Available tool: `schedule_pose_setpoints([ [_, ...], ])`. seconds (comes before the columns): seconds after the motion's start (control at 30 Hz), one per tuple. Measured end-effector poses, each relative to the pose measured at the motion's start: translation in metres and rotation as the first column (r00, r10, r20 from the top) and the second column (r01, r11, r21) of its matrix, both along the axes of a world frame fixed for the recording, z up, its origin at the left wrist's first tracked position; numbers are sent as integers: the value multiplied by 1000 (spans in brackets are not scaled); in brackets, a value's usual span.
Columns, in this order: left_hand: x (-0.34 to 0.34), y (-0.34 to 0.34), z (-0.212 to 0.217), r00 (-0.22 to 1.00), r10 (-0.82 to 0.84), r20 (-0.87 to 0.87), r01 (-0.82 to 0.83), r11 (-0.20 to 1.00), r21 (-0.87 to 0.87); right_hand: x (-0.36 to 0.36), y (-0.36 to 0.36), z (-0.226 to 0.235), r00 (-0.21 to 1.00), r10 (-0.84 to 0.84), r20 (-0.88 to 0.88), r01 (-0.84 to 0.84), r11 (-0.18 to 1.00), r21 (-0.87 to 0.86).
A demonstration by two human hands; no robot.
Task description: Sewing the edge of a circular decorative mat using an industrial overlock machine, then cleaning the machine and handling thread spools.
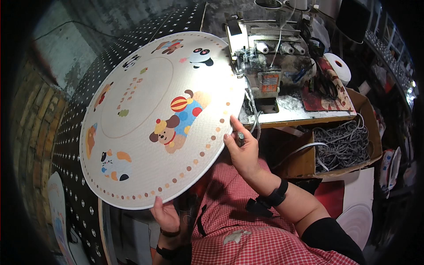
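A large round mat (145, 176), cream with cartoon animals and a ring of brown dots, spans the left and middle of the view, its far right edge up against the sewing machine (265, 57). My left hand (165, 216) grips the mat's near edge, with most fingers hidden beneath it. At the right edge my right hand (243, 152) pinches the rim between thumb and fingers. A small metal-ended tool (240, 138) also sits in that hand; its kind is not clear. Bright lamp light falls on the mat near the machine.
A black, dotted work surface (88, 79) lies under and behind the mat. To the right, a cardboard box (375, 145) holds a tangle of grey cord (342, 145). A white cone of thread (338, 68) and black-handled scissors (327, 86) are beside the machine.
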State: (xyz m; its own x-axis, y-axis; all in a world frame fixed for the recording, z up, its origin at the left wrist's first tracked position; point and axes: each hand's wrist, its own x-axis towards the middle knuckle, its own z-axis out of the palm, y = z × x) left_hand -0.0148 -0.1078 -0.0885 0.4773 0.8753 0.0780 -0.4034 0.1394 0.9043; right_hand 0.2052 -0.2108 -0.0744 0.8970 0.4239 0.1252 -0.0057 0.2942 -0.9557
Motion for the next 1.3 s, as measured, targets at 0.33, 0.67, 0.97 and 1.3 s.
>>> schedule_pose_setpoints([
  [0.33, 24, -3, 2, 994, -92, -51, 94, 995, 41, 14, 7, -7, 993, -60, 98, 59, 998, 20],
  [0.67, 62, -11, 11, 951, -250, -182, 281, 945, 170, 60, 17, 5, 995, -88, 43, 83, 991, 102],
  [0.97, 37, 7, -8, 994, -88, 62, 87, 996, 31, 65, 17, 3, 989, -118, 87, 107, 987, 123],
  [1.3, 33, 12, -14, 992, -74, 102, 82, 994, -72, 66, 15, 3, 993, -76, 90, 71, 996, 56],
])
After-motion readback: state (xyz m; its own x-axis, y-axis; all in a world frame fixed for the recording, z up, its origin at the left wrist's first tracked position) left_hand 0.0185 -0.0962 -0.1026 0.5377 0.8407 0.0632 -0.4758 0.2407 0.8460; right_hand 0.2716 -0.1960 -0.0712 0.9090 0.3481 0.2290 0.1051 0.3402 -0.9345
